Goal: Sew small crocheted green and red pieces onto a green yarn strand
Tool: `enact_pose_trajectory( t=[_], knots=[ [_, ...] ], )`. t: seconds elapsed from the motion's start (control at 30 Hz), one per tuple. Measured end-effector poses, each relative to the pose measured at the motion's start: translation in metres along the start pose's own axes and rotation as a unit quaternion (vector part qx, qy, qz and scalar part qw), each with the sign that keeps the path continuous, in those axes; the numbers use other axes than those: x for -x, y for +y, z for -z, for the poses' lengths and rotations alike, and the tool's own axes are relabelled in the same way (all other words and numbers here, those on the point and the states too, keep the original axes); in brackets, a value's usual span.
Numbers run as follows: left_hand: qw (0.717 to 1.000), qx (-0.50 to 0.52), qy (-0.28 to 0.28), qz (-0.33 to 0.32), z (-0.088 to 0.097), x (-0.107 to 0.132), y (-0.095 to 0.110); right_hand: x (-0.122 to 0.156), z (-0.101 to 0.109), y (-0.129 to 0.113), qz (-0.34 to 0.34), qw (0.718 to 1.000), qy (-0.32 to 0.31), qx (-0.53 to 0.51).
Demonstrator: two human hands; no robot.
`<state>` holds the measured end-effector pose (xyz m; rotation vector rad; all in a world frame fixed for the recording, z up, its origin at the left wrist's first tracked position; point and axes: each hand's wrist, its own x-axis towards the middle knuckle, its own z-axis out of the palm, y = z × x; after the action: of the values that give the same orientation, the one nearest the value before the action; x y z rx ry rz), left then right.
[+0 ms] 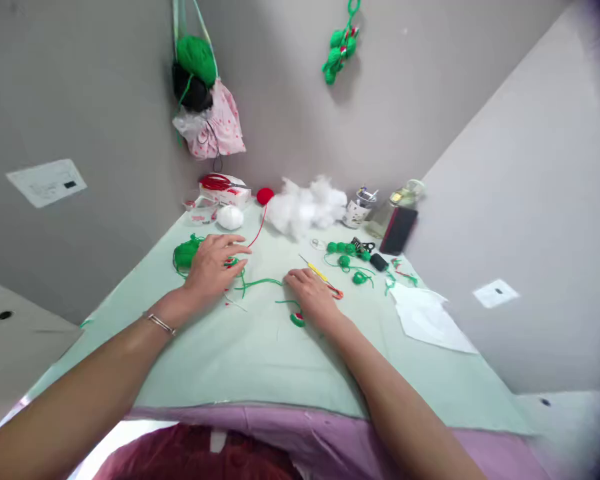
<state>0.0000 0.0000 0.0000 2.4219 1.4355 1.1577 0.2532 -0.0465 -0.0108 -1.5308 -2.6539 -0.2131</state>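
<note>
My left hand [214, 265] lies palm down on the pale green table cover [260, 347], fingers spread, over a small green and red crocheted piece [231, 262] and beside a green yarn ball [185, 254]. My right hand [312, 293] rests flat with fingers stretched out, next to a yellow-handled crochet hook [318, 271] and orange-handled scissors [335, 291]. A small green and red crocheted bit [297, 320] lies under its wrist edge. Loose green yarn [260, 283] runs between the two hands.
White stuffing [307, 205], a red yarn ball [265, 195], a white ball [230, 217], a red and white box [225, 189], a cup of tools [357, 209], a dark phone [399, 230] and green crocheted balls [347, 250] sit at the back. White paper [427, 319] lies right. Yarn bags [205, 100] hang on the wall.
</note>
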Motion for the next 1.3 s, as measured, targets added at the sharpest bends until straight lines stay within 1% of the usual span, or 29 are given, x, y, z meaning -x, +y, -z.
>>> enact_pose_trajectory(
  t=[0.07,0.17,0.27,0.37,0.47,0.53,0.6,0.63,0.67,0.7,0.77,0.83,0.87,0.9,0.93,0.97,1.0,1.13,1.2,1.3],
  knots=[
    [0.997,0.013,-0.069,-0.014,-0.005,0.002,-0.002,-0.003,-0.001,0.0,-0.006,1.0,-0.008,0.018],
    [0.988,0.022,-0.152,-0.024,-0.013,0.006,-0.004,-0.006,-0.002,0.001,-0.015,0.999,-0.009,0.045],
    [0.979,0.02,-0.199,-0.026,-0.018,0.009,-0.007,-0.006,-0.004,0.001,-0.019,0.999,0.0,0.051],
    [0.975,0.022,-0.217,-0.031,-0.02,0.009,-0.009,-0.006,-0.006,-0.001,-0.034,0.999,0.011,0.017],
    [0.979,0.033,-0.201,-0.026,-0.017,0.008,-0.007,-0.006,-0.007,-0.002,-0.069,0.997,0.029,-0.018],
    [0.981,0.052,-0.184,-0.007,-0.014,0.008,-0.004,-0.005,-0.006,0.0,-0.101,0.993,0.042,-0.048],
    [0.979,0.085,-0.18,0.035,-0.011,0.007,0.0,-0.003,-0.003,0.003,-0.142,0.978,0.065,-0.14],
    [0.976,0.107,-0.182,0.058,-0.01,0.008,0.002,-0.001,-0.001,0.005,-0.156,0.964,0.079,-0.202],
    [0.971,0.132,-0.184,0.078,-0.01,0.008,0.004,0.0,0.001,0.007,-0.164,0.941,0.091,-0.281],
    [0.965,0.16,-0.186,0.091,-0.01,0.008,0.006,0.001,0.005,0.01,-0.165,0.908,0.102,-0.37],
    [0.951,0.226,-0.182,0.104,-0.011,0.008,0.007,0.004,0.011,0.014,-0.155,0.822,0.111,-0.536],
    [0.933,0.29,-0.174,0.12,-0.013,0.008,0.007,0.005,0.018,0.018,-0.159,0.708,0.113,-0.678],
    [0.923,0.318,-0.172,0.13,-0.013,0.008,0.007,0.005,0.021,0.02,-0.163,0.665,0.113,-0.72],
    [0.914,0.34,-0.17,0.14,-0.014,0.008,0.007,0.005,0.023,0.021,-0.165,0.631,0.115,-0.749],
    [0.906,0.357,-0.17,0.149,-0.014,0.008,0.007,0.005,0.024,0.023,-0.165,0.605,0.122,-0.769],
    [0.9,0.37,-0.172,0.154,-0.015,0.008,0.008,0.005,0.025,0.024,-0.164,0.588,0.131,-0.781],
    [0.895,0.38,-0.174,0.159,-0.015,0.008,0.009,0.005,0.025,0.024,-0.164,0.578,0.144,-0.786],
    [0.88,0.403,-0.189,0.168,-0.015,0.009,0.014,0.003,0.019,0.028,-0.191,0.559,0.209,-0.779],
    [0.87,0.412,-0.205,0.175,-0.016,0.01,0.017,0.002,0.016,0.029,-0.21,0.557,0.239,-0.767],
    [0.858,0.421,-0.231,0.181,-0.016,0.011,0.02,0.003,0.018,0.031,-0.232,0.569,0.279,-0.738]
  ],
)
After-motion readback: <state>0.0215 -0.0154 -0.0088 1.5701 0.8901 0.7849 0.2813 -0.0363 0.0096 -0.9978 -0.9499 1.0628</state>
